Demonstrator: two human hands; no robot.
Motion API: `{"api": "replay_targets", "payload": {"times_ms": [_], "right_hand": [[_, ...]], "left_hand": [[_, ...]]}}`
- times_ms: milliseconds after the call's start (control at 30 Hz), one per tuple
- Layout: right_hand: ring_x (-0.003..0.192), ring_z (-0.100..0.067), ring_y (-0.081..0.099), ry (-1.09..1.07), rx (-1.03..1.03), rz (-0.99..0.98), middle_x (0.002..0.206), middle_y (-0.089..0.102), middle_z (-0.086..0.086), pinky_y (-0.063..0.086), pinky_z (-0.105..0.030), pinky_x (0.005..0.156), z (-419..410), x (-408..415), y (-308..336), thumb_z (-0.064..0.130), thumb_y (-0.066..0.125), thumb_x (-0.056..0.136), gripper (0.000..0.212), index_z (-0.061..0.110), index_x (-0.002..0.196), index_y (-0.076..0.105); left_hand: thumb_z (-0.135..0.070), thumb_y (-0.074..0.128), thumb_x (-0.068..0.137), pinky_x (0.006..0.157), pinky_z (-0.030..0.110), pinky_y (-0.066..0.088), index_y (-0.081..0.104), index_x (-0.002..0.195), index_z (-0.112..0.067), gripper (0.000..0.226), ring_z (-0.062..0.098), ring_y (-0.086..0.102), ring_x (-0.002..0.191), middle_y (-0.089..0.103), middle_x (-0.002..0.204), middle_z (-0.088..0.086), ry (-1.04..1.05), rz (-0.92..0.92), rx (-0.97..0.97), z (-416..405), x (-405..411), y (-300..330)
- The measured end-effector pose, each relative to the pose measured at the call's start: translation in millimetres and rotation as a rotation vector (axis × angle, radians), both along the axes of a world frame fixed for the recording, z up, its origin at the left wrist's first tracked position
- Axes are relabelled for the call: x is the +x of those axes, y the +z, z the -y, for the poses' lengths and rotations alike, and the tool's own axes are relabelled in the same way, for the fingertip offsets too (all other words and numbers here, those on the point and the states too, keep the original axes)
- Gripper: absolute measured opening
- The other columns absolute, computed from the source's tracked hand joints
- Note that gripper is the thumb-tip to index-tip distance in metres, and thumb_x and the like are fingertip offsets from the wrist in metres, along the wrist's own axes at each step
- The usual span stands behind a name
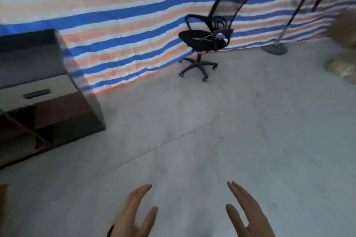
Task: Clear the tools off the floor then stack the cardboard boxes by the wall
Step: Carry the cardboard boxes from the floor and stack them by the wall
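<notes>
My left hand (133, 215) and my right hand (248, 213) are held out low at the bottom of the view, palms facing each other, fingers straight, nothing in either. Brown cardboard boxes (344, 31) show blurred at the far right edge, next to the striped wall covering. A paler bundle (341, 67) lies on the floor below them. No tools are visible on the grey floor (212, 121).
A black mesh office chair (208, 38) stands by the blue, orange and white striped tarp (115, 25). A dark cabinet with a drawer (38, 94) sits at the left. A stand with a round base (274, 49) leans at the right.
</notes>
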State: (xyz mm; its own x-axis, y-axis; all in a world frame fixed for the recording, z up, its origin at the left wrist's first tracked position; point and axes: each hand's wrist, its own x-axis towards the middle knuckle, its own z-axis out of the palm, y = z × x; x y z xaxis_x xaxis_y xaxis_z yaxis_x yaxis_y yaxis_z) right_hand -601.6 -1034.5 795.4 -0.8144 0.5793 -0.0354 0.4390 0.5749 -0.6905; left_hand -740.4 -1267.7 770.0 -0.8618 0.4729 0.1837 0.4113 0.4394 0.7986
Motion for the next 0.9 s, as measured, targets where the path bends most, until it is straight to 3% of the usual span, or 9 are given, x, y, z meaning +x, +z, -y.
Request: {"api": "replay_targets", "payload": {"times_ms": [100, 200, 267, 367, 500, 600, 667, 900], "right_hand": [[0.117, 0.009, 0.041, -0.242, -0.017, -0.042, 0.121, 0.017, 0.063, 0.031, -0.019, 0.100, -45.5, 60.0, -3.5, 0.094, 0.023, 0.062, 0.048, 0.086, 0.109, 0.012], [0.113, 0.016, 0.041, -0.429, 0.014, -0.150, 0.126, 0.030, 0.054, 0.025, 0.003, 0.095, -80.9, 104.6, -10.6, 0.073, 0.040, 0.076, 0.044, 0.076, 0.119, 0.030], [0.110, 0.028, 0.036, -0.513, 0.017, -0.169, 0.127, 0.034, 0.050, 0.022, 0.007, 0.093, -98.9, 121.3, -14.7, 0.069, 0.042, 0.079, 0.043, 0.073, 0.120, 0.032], [0.108, 0.021, 0.042, -0.632, -0.026, -0.164, 0.131, 0.033, 0.044, 0.022, 0.007, 0.093, -130.2, 132.6, -19.8, 0.060, 0.045, 0.075, 0.047, 0.076, 0.117, 0.033], [0.112, 0.006, 0.047, -0.717, -0.041, -0.126, 0.125, 0.038, 0.050, 0.027, 0.003, 0.094, -187.3, 130.4, -27.8, 0.088, 0.028, 0.070, 0.048, 0.078, 0.116, 0.028], [0.119, -0.002, 0.046, -0.769, -0.034, -0.105, 0.127, 0.040, 0.038, 0.035, -0.018, 0.096, -241.9, 115.1, -25.4, 0.098, 0.018, 0.056, 0.053, 0.086, 0.108, 0.013], [0.120, -0.004, 0.044, -0.825, -0.053, -0.142, 0.126, 0.042, 0.029, 0.037, -0.025, 0.097, -278.8, 101.7, -15.1, 0.099, 0.017, 0.054, 0.054, 0.087, 0.106, 0.012], [0.116, 0.004, 0.047, -0.938, -0.093, -0.226, 0.125, 0.040, 0.034, 0.039, -0.021, 0.095, -396.5, 60.0, 5.8, 0.097, 0.020, 0.057, 0.052, 0.085, 0.108, 0.021]], "left_hand": [[-0.076, 0.037, 0.081, 0.090, -0.002, 0.034, 0.041, 0.125, -0.059, 0.047, -0.017, 0.046, 0.111, 0.046, 0.128, -0.031, -0.182, 0.002, 0.007, -83.8, 15.9, -6.8], [-0.073, 0.038, 0.084, 0.090, -0.001, 0.035, 0.040, 0.127, -0.057, 0.047, -0.017, 0.046, 0.111, 0.046, 0.129, -0.031, -0.355, 0.003, 0.008, -159.1, 29.7, -2.8], [-0.073, 0.039, 0.083, 0.091, 0.001, 0.037, 0.039, 0.128, -0.058, 0.048, -0.015, 0.046, 0.113, 0.045, 0.130, -0.028, -0.450, 0.005, -0.007, -198.7, 32.8, -3.0], [-0.079, 0.044, 0.074, 0.087, 0.002, 0.039, 0.038, 0.122, -0.068, 0.049, -0.016, 0.046, 0.112, 0.045, 0.126, -0.036, -0.542, 0.082, -0.027, -251.7, 30.8, -5.1], [-0.056, 0.052, 0.072, 0.084, -0.001, 0.038, 0.035, 0.117, -0.074, 0.051, -0.019, 0.046, 0.110, 0.043, 0.123, -0.043, -0.666, 0.113, -0.038, -325.5, 19.0, -9.1], [-0.055, 0.050, 0.073, 0.086, 0.000, 0.039, 0.034, 0.116, -0.074, 0.050, -0.016, 0.047, 0.111, 0.044, 0.124, -0.040, -0.724, 0.143, -0.037, -390.8, -5.8, -8.3], [-0.056, 0.049, 0.072, 0.087, 0.001, 0.039, 0.036, 0.115, -0.073, 0.048, -0.014, 0.048, 0.112, 0.046, 0.123, -0.038, -0.755, 0.173, -0.022, -440.2, -24.6, -2.7], [-0.051, 0.056, 0.082, 0.087, 0.007, 0.045, 0.039, 0.109, -0.076, 0.041, -0.014, 0.052, 0.110, 0.050, 0.119, -0.039, -0.858, 0.233, 0.013, -594.4, -70.7, 13.6]]}}
